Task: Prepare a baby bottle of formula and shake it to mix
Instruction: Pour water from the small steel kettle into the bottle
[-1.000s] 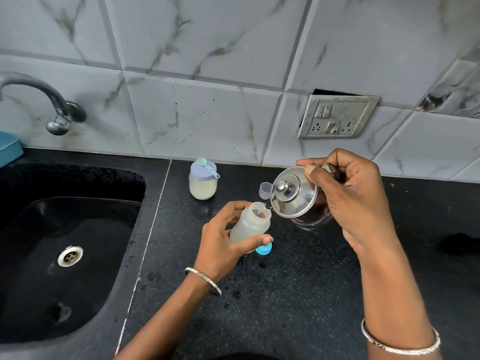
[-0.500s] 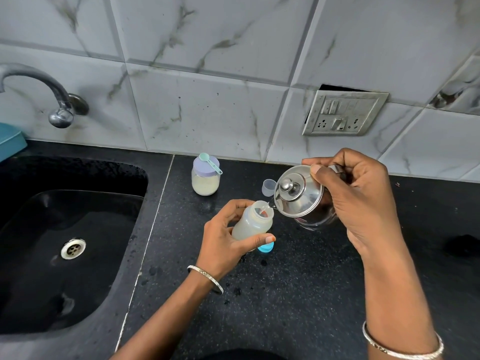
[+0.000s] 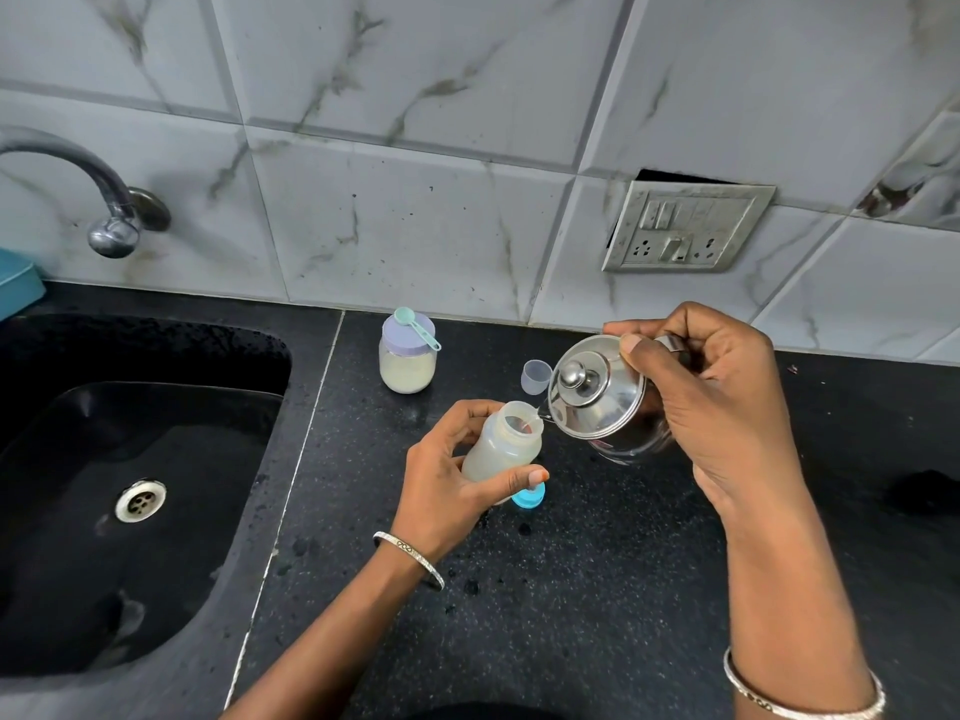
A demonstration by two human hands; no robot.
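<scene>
My left hand (image 3: 447, 475) grips an open translucent baby bottle (image 3: 501, 444), tilted slightly, just above the black counter. My right hand (image 3: 711, 397) holds a small steel kettle (image 3: 597, 402) with a knobbed lid, tipped to the left so its spout touches the bottle's mouth. My right thumb presses on the lid's edge. A blue bottle ring (image 3: 529, 496) lies on the counter under the bottle. A clear cap (image 3: 536, 375) stands behind the kettle. A jar of pale formula powder (image 3: 408, 363) with a lilac lid carries a teal scoop (image 3: 415, 327) on top.
A black sink (image 3: 140, 491) with a steel drain fills the left side, under a curved steel tap (image 3: 104, 200). A switch and socket plate (image 3: 685, 228) hangs on the marble-tiled wall. A teal object (image 3: 15, 283) sits at the far left edge. Water drops speckle the counter (image 3: 571, 589).
The kettle and bottle stay together in much the same pose. The view has shifted slightly, with both hands sitting a little lower in frame.
</scene>
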